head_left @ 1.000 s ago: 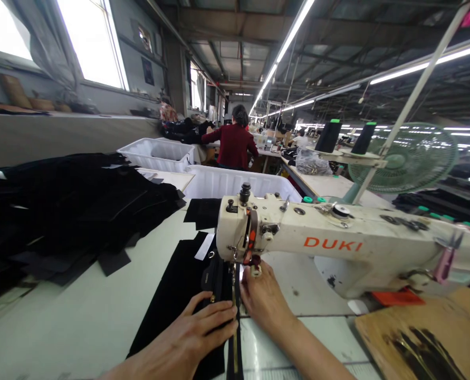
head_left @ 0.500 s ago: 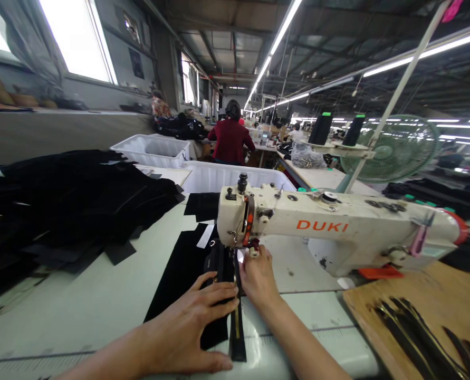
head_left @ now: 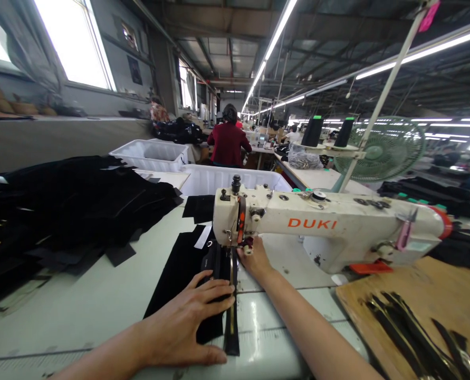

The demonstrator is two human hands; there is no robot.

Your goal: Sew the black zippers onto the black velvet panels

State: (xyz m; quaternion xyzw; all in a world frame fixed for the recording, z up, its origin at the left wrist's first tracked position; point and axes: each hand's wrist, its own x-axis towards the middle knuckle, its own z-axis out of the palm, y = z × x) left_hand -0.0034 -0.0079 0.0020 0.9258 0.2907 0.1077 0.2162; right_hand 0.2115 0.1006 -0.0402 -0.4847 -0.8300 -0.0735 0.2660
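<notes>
My left hand (head_left: 191,316) lies with its fingers spread on a black fabric panel (head_left: 171,274), its fingertips at the edge of a black zipper (head_left: 231,322) with brass-coloured teeth. The thumb rests on the table below. Under the head of a white sewing machine (head_left: 314,219) runs the zipper, beside the panel. My right hand (head_left: 256,261) reaches in just right of the needle area, close to the presser foot. Its fingers are mostly hidden behind machine parts, so their grip is unclear. A white tag (head_left: 202,237) lies on the panel.
A heap of black fabric pieces (head_left: 80,211) covers the table's left side. More zippers (head_left: 401,327) lie on a wooden board (head_left: 353,287) at right. White plastic bins (head_left: 235,178) stand behind the machine. A person in a dark red top (head_left: 229,142) sits further back.
My right hand has moved further in behind the machine's needle area. The left hand stays spread on the fabric. The whole view has shifted slightly, moving the machine left in the picture.
</notes>
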